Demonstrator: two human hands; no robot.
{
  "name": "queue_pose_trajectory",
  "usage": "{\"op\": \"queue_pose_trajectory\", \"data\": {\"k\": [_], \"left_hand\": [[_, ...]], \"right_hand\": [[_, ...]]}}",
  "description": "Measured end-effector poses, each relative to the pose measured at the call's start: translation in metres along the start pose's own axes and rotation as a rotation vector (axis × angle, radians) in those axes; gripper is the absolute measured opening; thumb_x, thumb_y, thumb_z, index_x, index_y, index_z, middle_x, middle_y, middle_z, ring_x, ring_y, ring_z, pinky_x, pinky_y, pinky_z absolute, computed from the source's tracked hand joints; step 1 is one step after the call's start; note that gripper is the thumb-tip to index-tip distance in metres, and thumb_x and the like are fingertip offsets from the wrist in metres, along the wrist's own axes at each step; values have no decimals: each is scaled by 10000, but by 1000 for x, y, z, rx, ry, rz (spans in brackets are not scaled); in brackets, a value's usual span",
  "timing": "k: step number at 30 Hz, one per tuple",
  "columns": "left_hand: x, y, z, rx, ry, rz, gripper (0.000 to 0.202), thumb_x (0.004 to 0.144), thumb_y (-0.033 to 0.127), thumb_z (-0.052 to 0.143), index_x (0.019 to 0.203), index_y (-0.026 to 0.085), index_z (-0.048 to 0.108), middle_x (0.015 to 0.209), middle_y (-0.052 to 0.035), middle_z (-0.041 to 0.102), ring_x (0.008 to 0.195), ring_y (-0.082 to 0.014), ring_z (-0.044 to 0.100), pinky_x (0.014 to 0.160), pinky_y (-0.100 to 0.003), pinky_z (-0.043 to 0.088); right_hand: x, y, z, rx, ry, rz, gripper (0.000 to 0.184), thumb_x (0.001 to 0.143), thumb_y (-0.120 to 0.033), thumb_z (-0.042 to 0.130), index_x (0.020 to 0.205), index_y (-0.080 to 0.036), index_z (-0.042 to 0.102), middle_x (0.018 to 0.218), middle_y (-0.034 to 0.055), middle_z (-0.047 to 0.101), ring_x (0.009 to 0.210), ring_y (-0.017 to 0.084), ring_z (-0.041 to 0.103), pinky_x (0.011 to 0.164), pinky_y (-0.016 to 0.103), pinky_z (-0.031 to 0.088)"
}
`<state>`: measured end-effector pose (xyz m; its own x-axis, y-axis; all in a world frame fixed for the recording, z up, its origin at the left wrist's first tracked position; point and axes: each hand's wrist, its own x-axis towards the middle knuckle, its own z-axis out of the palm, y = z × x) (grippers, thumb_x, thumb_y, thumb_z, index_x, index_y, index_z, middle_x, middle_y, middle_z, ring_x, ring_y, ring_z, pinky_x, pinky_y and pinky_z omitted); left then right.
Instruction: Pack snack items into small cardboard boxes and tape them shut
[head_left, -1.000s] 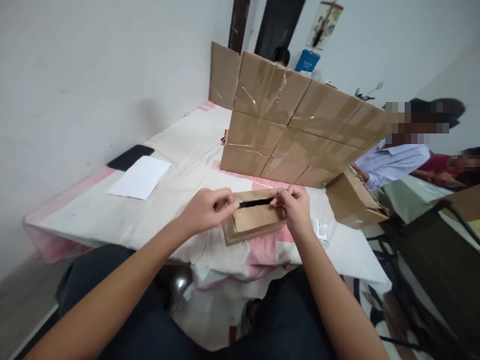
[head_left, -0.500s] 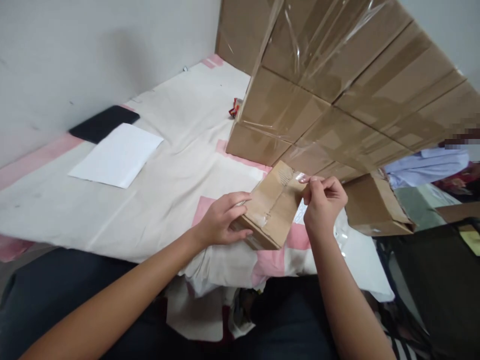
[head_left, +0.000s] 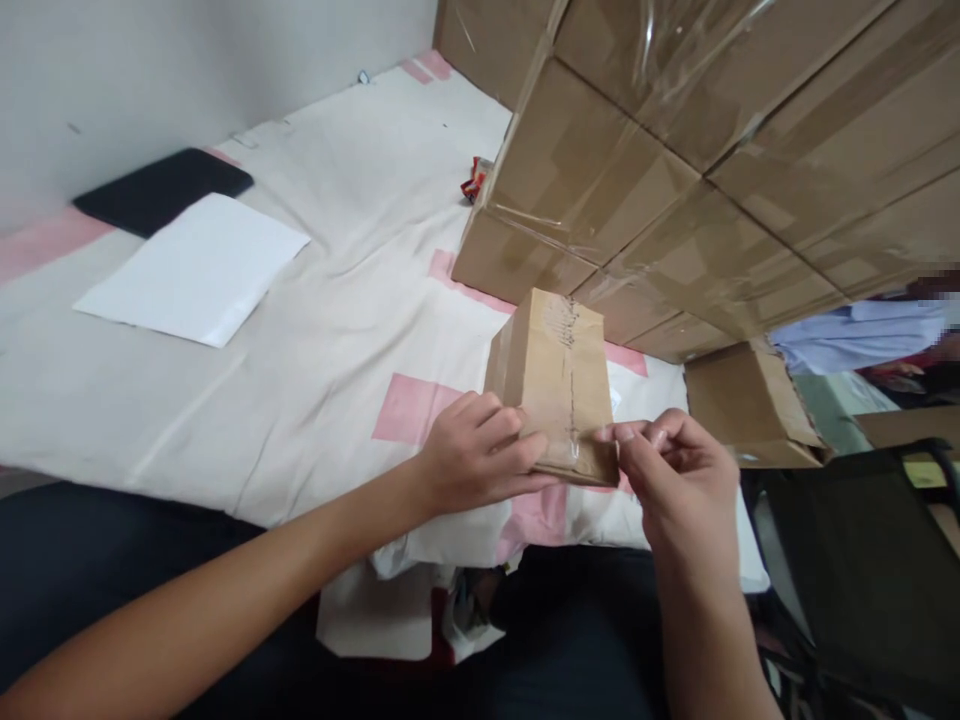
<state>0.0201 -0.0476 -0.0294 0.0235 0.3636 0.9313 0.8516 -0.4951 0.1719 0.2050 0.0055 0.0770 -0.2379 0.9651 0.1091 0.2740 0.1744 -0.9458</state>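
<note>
A small brown cardboard box [head_left: 547, 380] stands near the table's front edge, turned at an angle. Dark scribbled marks and a seam run along its top, with glossy clear tape [head_left: 575, 448] at the near end. My left hand [head_left: 484, 445] grips the box's near left corner, fingers over the top edge and the thumb side low. At the near right corner, my right hand [head_left: 667, 455] is closed in a pinch on what looks like a thin, clear bit of tape; the fingertips partly hide it.
Large taped cardboard boxes [head_left: 600, 180] are stacked behind on the right. An open carton [head_left: 742, 405] sits farther right, beside a dark chair [head_left: 862, 560]. White paper [head_left: 195, 270] overlaps a black flat object [head_left: 165, 190] on the left. A red wrapper [head_left: 474, 180] lies against the stack.
The small box has turned, its scribbled end now pointing away from me. My right hand has moved from its far right side to the near right corner. The left hand has shifted right.
</note>
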Motion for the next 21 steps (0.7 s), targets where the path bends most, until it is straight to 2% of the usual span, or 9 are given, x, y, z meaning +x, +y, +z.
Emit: {"op": "queue_pose_trajectory", "data": {"k": [6,11,21], "left_hand": [[1,2,4,0,54,3,427,867,530,716,1135,240,555,852,-9,604,696,-150,559,611,-299,469],[-1,3,6,22,39,17,367,881,485,714,1173,294,600,904,-22,581,707,-145,572,592,-288,481],[-3,1,9,-99,64,-43,458,866,530,728,1063,160,541,904,-61,693,739,-152,644,625,-305,550]], "right_hand": [[-21,-2,5,-283,-13,-85,349,831,-259,782,658,-194,486,774,29,757,691,143,703,594,215,517],[-25,-2,10,-397,-29,-171,347,856,-211,743,659,-199,458,763,12,741,707,131,688,581,204,480],[-30,-2,12,-371,-41,-256,320,857,-108,722,700,-205,461,773,-25,723,718,113,696,644,211,515]]}}
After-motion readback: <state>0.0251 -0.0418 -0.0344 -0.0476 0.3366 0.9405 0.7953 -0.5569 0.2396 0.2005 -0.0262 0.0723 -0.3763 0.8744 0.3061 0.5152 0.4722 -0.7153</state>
